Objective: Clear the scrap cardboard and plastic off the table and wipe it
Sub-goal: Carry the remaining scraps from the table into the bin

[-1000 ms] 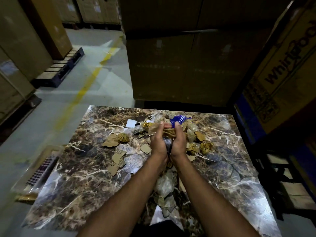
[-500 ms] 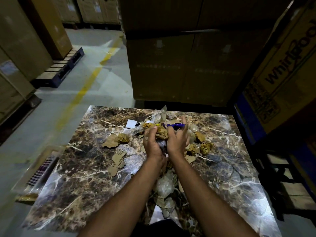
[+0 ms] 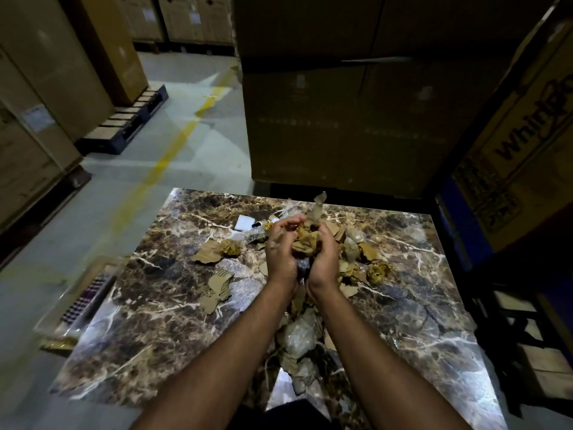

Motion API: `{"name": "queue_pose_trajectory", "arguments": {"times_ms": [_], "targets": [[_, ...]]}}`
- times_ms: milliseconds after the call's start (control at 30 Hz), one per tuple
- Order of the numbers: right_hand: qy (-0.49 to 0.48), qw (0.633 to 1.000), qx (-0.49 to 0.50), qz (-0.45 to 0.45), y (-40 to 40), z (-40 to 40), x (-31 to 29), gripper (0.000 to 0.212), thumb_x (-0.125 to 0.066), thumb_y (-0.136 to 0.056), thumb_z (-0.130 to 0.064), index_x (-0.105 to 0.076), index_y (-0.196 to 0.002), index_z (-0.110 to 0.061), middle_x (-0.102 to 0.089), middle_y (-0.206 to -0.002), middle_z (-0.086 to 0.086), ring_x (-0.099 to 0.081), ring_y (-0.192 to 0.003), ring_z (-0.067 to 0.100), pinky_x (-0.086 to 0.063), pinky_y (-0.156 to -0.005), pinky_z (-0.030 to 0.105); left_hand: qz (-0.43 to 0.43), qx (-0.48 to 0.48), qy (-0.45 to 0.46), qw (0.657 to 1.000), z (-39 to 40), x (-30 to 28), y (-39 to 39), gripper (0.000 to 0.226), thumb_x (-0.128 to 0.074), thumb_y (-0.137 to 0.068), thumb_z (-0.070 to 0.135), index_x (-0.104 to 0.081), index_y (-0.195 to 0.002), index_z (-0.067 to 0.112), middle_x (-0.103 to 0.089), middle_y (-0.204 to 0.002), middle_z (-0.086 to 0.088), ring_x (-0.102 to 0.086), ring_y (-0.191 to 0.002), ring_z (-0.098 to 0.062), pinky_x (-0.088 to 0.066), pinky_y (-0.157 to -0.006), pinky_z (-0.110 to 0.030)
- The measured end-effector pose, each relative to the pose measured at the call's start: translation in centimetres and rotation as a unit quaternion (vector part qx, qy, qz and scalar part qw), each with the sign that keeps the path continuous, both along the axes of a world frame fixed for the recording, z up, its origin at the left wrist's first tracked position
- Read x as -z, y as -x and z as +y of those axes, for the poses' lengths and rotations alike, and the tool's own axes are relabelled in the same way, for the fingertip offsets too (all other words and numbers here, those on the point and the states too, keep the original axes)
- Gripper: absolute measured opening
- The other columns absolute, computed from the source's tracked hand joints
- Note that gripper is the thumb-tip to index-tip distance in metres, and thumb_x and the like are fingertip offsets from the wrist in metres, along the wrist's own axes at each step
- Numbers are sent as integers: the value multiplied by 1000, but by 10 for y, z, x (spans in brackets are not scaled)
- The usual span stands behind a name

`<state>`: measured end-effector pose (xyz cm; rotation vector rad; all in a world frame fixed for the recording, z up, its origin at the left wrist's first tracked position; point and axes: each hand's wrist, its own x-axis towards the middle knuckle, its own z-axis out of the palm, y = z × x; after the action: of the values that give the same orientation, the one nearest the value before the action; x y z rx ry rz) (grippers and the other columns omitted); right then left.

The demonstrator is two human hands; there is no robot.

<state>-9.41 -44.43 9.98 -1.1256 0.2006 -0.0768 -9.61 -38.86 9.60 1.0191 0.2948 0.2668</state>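
My left hand (image 3: 280, 251) and my right hand (image 3: 324, 259) are cupped together above the middle of the dark marble table (image 3: 148, 330), shut on a bundle of scraps (image 3: 305, 240): crumpled brown cardboard with clear plastic sticking up. Flat cardboard pieces (image 3: 218, 285) lie left of my hands, with a crumpled wad (image 3: 231, 247) behind them. More scraps (image 3: 376, 271) lie to the right. Crumpled plastic (image 3: 299, 335) lies between my forearms. A white card (image 3: 245, 222) rests at the far side.
Tall cardboard boxes (image 3: 341, 119) stand right behind the table, and a printed box (image 3: 521, 156) at the right. A shallow tray (image 3: 77, 308) sits on the floor by the table's left edge. Pallets (image 3: 124, 125) and a yellow floor line (image 3: 161, 162) are at the left.
My hands have closed tighter round the bundle and lifted it slightly. The blue wrapper seen on top earlier is no longer visible; a strip of plastic now sticks up from the bundle.
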Motion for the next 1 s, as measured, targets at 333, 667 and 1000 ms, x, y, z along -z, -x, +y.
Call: {"name": "queue_pose_trajectory", "arguments": {"times_ms": [333, 667, 1000], "targets": [[154, 985, -39, -70, 21, 38, -3, 20, -60, -101, -15, -78, -101, -8, -71, -118, 10, -64, -114, 17, -53, -95, 22, -19, -45, -104, 993, 36, -9, 34, 33, -40, -105, 15, -69, -120, 12, -71, -122, -7, -65, -117, -20, -55, -87, -24], [126, 962, -227, -88, 87, 161, 15, 24, -60, -101, -12, -66, -117, -27, -69, -118, -10, -65, -111, 4, -51, -93, 21, 38, -257, -108, 960, 146, -6, 118, 31, -48, -103, 5, -69, -124, 15, -74, -113, 13, -67, -113, -5, -53, -94, -23], [125, 890, -431, -82, 203, 316, 30, 19, -60, -96, -18, -71, -108, -25, -75, -105, -10, -69, -105, 9, -54, -92, 29, 80, -472, -74, 875, 287, 24, 243, 29, -51, -99, -3, -72, -115, 9, -74, -113, 4, -68, -112, -14, -53, -102, -36]]}}
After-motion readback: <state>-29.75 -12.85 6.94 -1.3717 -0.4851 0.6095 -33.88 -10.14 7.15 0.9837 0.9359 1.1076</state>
